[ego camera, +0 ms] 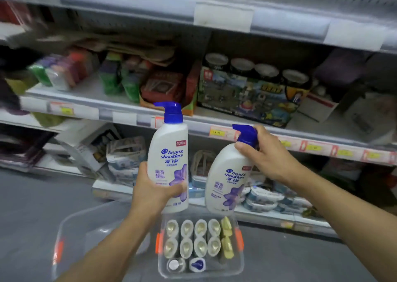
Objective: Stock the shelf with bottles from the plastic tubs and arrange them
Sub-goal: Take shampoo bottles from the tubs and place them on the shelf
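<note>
My left hand [153,192] grips the lower body of a white shampoo bottle [169,150] with a blue pump, held upright in front of the shelf. My right hand [265,155] grips the neck and blue pump of a second, identical bottle [226,180], which hangs tilted to the right. Below them on the floor stands a clear plastic tub [239,266] with orange latches, holding several bottles seen from above. A second clear tub [71,223] sits to its left, partly hidden by my left forearm.
The middle shelf [120,105] carries colourful packets, a red box and a toy box [247,94] with cups on top. Price tags line the shelf edge [311,147]. The lower shelf holds packaged goods. Grey floor spreads to the left.
</note>
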`<move>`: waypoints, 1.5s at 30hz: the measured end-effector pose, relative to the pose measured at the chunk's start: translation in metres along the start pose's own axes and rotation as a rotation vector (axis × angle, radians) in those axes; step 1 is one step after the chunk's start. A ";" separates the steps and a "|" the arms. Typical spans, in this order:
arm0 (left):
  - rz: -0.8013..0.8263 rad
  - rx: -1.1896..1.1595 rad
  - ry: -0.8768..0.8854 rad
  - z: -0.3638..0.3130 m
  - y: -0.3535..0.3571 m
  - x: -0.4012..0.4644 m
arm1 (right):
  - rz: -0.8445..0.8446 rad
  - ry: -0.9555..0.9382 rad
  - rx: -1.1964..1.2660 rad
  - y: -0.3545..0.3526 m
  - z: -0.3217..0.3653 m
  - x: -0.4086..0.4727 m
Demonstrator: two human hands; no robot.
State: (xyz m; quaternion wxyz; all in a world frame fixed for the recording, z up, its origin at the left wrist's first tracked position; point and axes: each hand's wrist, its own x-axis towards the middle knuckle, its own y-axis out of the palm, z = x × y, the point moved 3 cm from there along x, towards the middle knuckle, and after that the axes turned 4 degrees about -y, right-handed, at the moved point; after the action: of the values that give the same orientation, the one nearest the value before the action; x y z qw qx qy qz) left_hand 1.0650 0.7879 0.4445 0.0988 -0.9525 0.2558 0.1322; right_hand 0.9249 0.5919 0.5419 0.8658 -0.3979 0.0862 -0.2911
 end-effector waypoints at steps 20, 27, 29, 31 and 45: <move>0.030 -0.094 0.378 -0.255 -0.070 -0.042 | -0.320 -0.154 -0.073 -0.177 0.219 0.035; 0.051 -0.131 0.459 -0.302 -0.073 -0.027 | -0.421 -0.202 0.004 -0.213 0.255 0.083; 0.066 -0.142 0.485 -0.314 -0.074 -0.020 | -0.452 -0.192 0.032 -0.218 0.257 0.101; 0.075 -0.166 0.510 -0.326 -0.075 -0.013 | -0.479 -0.194 0.025 -0.223 0.259 0.120; 0.048 -0.080 0.485 -0.360 -0.037 0.052 | -0.474 -0.197 -0.039 -0.233 0.254 0.243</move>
State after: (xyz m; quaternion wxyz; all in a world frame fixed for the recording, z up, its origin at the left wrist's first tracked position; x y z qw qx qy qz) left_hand 1.2003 0.7030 0.7738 -0.0062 -0.9532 0.2891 -0.0880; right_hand 1.1182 0.4957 0.9038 0.7698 -0.4500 -0.0886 -0.4439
